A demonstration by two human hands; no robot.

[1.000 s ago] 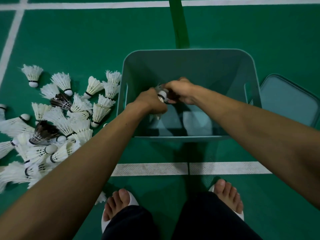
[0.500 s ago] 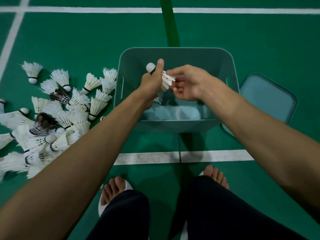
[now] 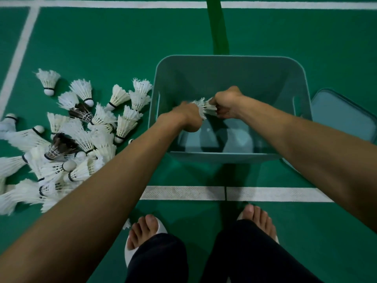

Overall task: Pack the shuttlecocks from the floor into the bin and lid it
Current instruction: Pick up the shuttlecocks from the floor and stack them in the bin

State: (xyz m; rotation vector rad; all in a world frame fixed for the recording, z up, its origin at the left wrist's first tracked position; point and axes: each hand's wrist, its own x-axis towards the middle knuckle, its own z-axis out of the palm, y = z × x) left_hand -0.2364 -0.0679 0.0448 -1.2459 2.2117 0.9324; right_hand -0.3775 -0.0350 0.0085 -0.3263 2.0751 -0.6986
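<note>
**Both hands closed on shuttlecocks inside the bin**

Obs. 1. A small bunch of white shuttlecocks (image 3: 205,107) is held between the two hands, low inside the open teal bin (image 3: 230,62), above its floor. Feather skirts fan out between the fists; the cork ends are hidden by the fingers, so the count cannot be told.

Obs. 2. Left hand (image 3: 187,117): fist closed on the left side of the bunch, knuckles up, wrist bent down over the bin's left wall. Forearm runs straight and long from the lower left, bare.

Obs. 3. Right hand (image 3: 227,103): fingers curled shut on the right side of the bunch, back of the hand facing up and away. Forearm comes in from the lower right, crossing the bin's near right corner. The two fists are nearly touching, with only the feathers between them.

Obs. 4. The bin stands on the green court floor (image 3: 122,48), just beyond a white court line (image 3: 183,194). Its lid (image 3: 342,117) lies flat on the floor, just beside the bin's right wall.

Obs. 5. A loose pile of shuttlecocks (image 3: 67,144) lies on the floor left of the bin, mostly white, with two dark-feathered ones among them. The nearest ones lie just beside the bin's left wall.

Obs. 6. The person stands at the near side, toes in white slippers (image 3: 130,250), dark trousers.
</note>
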